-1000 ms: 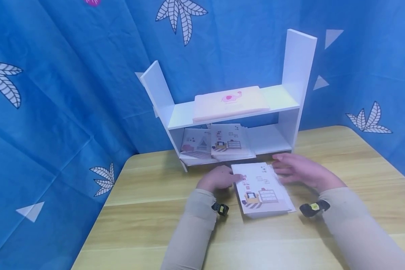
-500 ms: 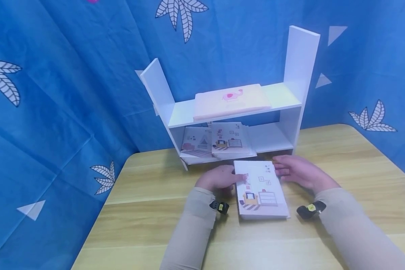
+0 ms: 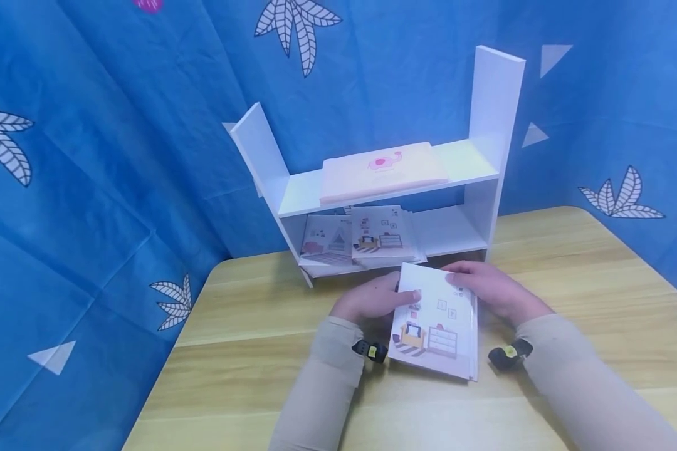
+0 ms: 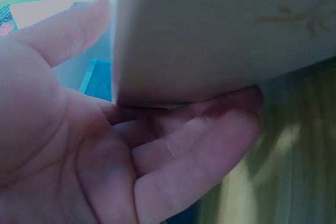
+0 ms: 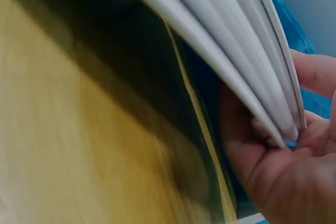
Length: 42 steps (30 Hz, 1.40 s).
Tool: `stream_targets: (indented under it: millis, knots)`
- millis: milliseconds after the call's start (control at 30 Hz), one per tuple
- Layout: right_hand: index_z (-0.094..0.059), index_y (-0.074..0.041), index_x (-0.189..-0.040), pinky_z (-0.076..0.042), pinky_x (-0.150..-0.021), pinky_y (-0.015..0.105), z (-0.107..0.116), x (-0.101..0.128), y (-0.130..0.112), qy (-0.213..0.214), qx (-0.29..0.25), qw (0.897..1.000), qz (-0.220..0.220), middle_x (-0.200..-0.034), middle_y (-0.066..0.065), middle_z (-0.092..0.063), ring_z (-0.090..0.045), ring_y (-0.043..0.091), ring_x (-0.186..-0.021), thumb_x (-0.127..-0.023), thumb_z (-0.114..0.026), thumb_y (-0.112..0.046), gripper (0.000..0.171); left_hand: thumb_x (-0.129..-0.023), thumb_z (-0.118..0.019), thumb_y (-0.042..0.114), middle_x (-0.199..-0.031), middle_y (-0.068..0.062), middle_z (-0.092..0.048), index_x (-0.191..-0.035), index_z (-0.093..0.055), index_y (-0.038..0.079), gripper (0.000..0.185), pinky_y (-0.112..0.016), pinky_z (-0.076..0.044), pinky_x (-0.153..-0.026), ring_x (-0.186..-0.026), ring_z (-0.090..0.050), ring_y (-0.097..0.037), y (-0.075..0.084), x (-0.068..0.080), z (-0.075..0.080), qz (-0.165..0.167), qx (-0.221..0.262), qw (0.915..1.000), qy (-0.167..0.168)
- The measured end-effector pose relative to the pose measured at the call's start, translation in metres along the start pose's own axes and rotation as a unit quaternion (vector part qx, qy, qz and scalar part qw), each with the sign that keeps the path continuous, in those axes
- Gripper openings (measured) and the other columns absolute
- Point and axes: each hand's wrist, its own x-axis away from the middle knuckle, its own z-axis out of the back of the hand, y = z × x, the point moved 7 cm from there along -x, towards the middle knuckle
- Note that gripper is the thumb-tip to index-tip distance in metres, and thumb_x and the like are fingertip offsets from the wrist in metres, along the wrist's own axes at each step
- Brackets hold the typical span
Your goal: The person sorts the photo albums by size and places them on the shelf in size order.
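A blue cloth backdrop [image 3: 118, 156] printed with white leaves is hung behind a pale wooden table [image 3: 570, 300], on whose far side a small white shelf unit [image 3: 485, 156] is set. On the upper board of the shelf unit a pink flat item with an elephant print [image 3: 383, 169] is laid, and on the lower board other booklets [image 3: 361, 241] are stacked. Near the middle of the table, just in front of the shelf unit, a stack of thin booklets [image 3: 434, 329] is held with its far end raised off the table. Its left edge is pinched by the left hand [image 3: 372, 300], thumb on top and fingers [image 4: 199, 140] curled underneath, and its right edge is clasped by the right hand [image 3: 491, 291], whose fingers [image 5: 262, 150] are wrapped under the fanned page edges
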Motion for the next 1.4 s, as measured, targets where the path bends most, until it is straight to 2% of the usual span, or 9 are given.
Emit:
stream_targets:
  millis: [100, 267, 467, 533, 633, 833, 900, 1167, 1400]
  knots:
    - [-0.05, -0.012, -0.144, -0.054, -0.086, 0.04, 0.005, 0.0, -0.004, 0.013, -0.027, 1.0, 0.0, -0.12, 0.014, -0.065, -0.07, 0.031, -0.096, -0.104, -0.056, -0.038, 0.048, -0.1, -0.06, 0.044, -0.103, 0.002, -0.074, -0.137, -0.051, 0.033, 0.039, -0.037, -0.052, -0.095, -0.09, -0.073, -0.016, 0.003, -0.002, 0.002, -0.018, 0.018, 0.9996, 0.016]
    - [-0.049, -0.014, -0.142, -0.056, -0.083, 0.036, 0.03, 0.007, -0.018, 0.103, -0.063, 0.993, 0.01, -0.123, 0.015, -0.062, -0.069, 0.027, -0.098, -0.103, -0.054, -0.049, 0.053, -0.098, -0.061, 0.048, -0.104, 0.004, -0.072, -0.145, -0.046, 0.04, 0.05, -0.042, -0.047, -0.1, -0.093, -0.07, -0.015, 0.006, -0.004, 0.005, -0.029, 0.033, 0.9982, 0.041]
    - [-0.045, -0.01, -0.142, -0.058, -0.078, 0.027, 0.053, 0.019, -0.03, 0.199, -0.165, 0.965, 0.042, -0.125, 0.013, -0.056, -0.067, 0.016, -0.098, -0.104, -0.053, -0.045, 0.052, -0.099, -0.064, 0.04, -0.112, -0.003, -0.071, -0.142, -0.049, 0.036, 0.045, -0.051, -0.058, -0.084, -0.094, -0.071, -0.035, 0.006, -0.008, -0.009, -0.053, 0.102, 0.9931, -0.024]
    - [-0.04, -0.012, -0.147, -0.058, -0.08, 0.026, 0.053, 0.021, -0.034, 0.204, -0.211, 0.954, 0.055, -0.128, 0.013, -0.053, -0.066, 0.015, -0.101, -0.103, -0.055, -0.042, 0.055, -0.099, -0.065, 0.038, -0.113, -0.004, -0.071, -0.142, -0.049, 0.035, 0.045, -0.053, -0.059, -0.079, -0.09, -0.071, -0.04, 0.006, -0.008, -0.012, -0.059, 0.121, 0.9904, -0.03]
    - [-0.027, -0.018, -0.158, -0.057, -0.083, 0.026, 0.047, 0.021, -0.036, 0.197, -0.245, 0.947, 0.062, -0.135, 0.014, -0.049, -0.064, 0.017, -0.107, -0.103, -0.056, -0.04, 0.066, -0.1, -0.064, 0.038, -0.111, -0.005, -0.071, -0.14, -0.051, 0.033, 0.042, -0.053, -0.06, -0.074, -0.078, -0.071, -0.034, 0.007, -0.005, -0.011, -0.063, 0.13, 0.9894, -0.012]
    - [-0.003, -0.021, -0.163, -0.056, -0.087, 0.026, 0.034, 0.017, -0.042, 0.193, -0.284, 0.937, 0.058, -0.148, 0.022, -0.038, -0.06, 0.02, -0.115, -0.107, -0.052, -0.019, 0.075, -0.103, -0.056, 0.04, -0.1, -0.013, -0.071, -0.133, -0.059, 0.024, 0.034, -0.032, -0.056, -0.058, -0.062, -0.059, -0.021, 0.006, 0.0, 0.0, -0.07, 0.168, 0.9825, 0.038]
    - [0.003, -0.021, -0.163, -0.056, -0.088, 0.026, 0.031, 0.015, -0.044, 0.196, -0.275, 0.939, 0.059, -0.153, 0.023, -0.034, -0.058, 0.023, -0.119, -0.106, -0.05, -0.014, 0.078, -0.104, -0.053, 0.044, -0.096, -0.017, -0.07, -0.132, -0.059, 0.024, 0.035, -0.029, -0.054, -0.056, -0.061, -0.059, -0.02, 0.004, 0.0, 0.004, -0.073, 0.182, 0.979, 0.055]
    - [0.013, -0.021, -0.162, -0.056, -0.087, 0.027, 0.016, 0.011, -0.05, 0.136, -0.13, 0.979, 0.08, -0.164, 0.022, -0.02, -0.055, 0.036, -0.125, -0.105, -0.053, -0.018, 0.088, -0.105, -0.044, 0.052, -0.091, -0.021, -0.067, -0.135, -0.054, 0.022, 0.044, -0.031, -0.055, -0.06, -0.063, -0.06, -0.019, 0.005, -0.002, 0.021, -0.082, 0.235, 0.9547, 0.163]
    - [-0.001, -0.014, -0.164, -0.061, -0.077, 0.042, -0.004, 0.005, -0.05, 0.074, -0.059, 0.991, 0.099, -0.163, 0.028, -0.017, -0.066, 0.036, -0.091, -0.103, -0.056, -0.012, 0.082, -0.109, -0.039, 0.042, -0.099, -0.013, -0.067, -0.133, -0.054, 0.023, 0.033, -0.046, -0.06, -0.078, -0.078, -0.069, -0.031, 0.014, -0.005, 0.027, -0.097, 0.242, 0.9332, 0.248]
